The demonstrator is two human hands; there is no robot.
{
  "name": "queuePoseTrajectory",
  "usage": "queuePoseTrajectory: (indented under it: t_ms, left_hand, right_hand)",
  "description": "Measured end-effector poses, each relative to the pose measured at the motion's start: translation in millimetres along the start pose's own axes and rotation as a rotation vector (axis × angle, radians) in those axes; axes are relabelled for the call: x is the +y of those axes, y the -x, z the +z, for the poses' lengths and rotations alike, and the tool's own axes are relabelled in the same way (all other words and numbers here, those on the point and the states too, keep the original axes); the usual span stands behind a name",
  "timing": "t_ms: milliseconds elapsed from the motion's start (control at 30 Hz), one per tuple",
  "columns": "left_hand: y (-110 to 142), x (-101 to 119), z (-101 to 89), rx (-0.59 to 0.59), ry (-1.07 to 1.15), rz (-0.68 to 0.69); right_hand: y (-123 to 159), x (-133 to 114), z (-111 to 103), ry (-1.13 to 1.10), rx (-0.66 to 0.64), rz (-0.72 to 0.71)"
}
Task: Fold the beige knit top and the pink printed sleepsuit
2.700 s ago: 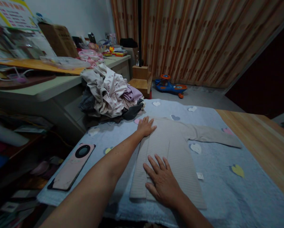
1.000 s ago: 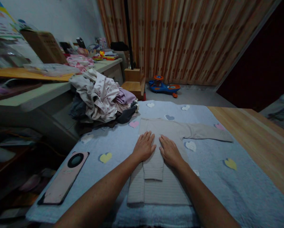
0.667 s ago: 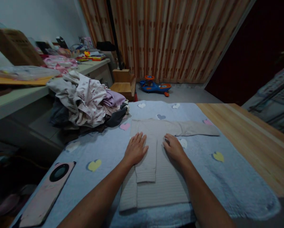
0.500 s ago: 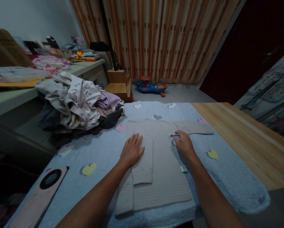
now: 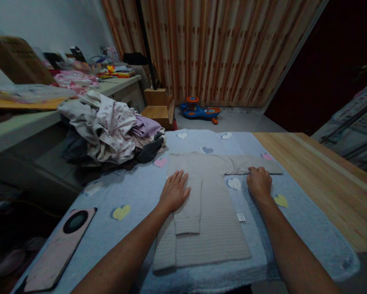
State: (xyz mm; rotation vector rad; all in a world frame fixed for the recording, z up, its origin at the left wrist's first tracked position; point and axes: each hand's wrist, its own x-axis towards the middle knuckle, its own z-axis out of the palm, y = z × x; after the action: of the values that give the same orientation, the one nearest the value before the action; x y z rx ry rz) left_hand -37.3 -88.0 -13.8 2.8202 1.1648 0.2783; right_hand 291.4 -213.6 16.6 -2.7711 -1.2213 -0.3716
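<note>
We view a wood-grain tabletop (image 5: 318, 188) largely covered by a plush blue blanket (image 5: 137, 241) with heart motifs. Beyond it, we see pleated curtains (image 5: 232, 53), a blue-and-orange ride-on toy (image 5: 200, 112) on the floor, and a cluttered desk (image 5: 122, 86) at left. On the blanket, we find a light grey, fine-ribbed long-sleeved top (image 5: 215, 216) lying flat: one sleeve (image 5: 188, 218) folded down over the body, the other (image 5: 275, 166) extended straight right. We note the left hand (image 5: 173, 192) pressing flat on the top, fingers slightly spread. The right hand (image 5: 259, 181) appears clamped on the extended sleeve's lower edge; its fingertips are partly hidden. Near the left edge, we identify a smooth pink phone (image 5: 56, 259); behind it, a crumpled clothes pile (image 5: 110, 130).
</note>
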Motion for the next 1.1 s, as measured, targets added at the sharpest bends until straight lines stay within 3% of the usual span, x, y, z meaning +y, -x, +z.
queuePoseTrajectory:
  t_ms: [267, 433, 767, 1000, 1100]
  left_hand:
    - [0, 1, -2.5, 0.009, 0.037, 0.001]
    - [0, 1, -2.6, 0.003, 0.056, -0.013]
    - [0, 1, -2.4, -0.004, 0.058, -0.011]
    - [0, 0, -0.9, 0.009, 0.043, -0.004]
    - [0, 0, -1.7, 0.016, 0.039, -0.002]
  right_hand:
    - [0, -20, -17, -0.048, -0.160, 0.134]
    - [-5, -14, -16, -0.005, -0.062, 0.120]
    - [-19, 1, -4, -0.028, -0.078, 0.195]
    - [-16, -13, -11, -0.075, 0.035, 0.241]
    - [-9, -23, -10, -0.140, 0.108, 0.153]
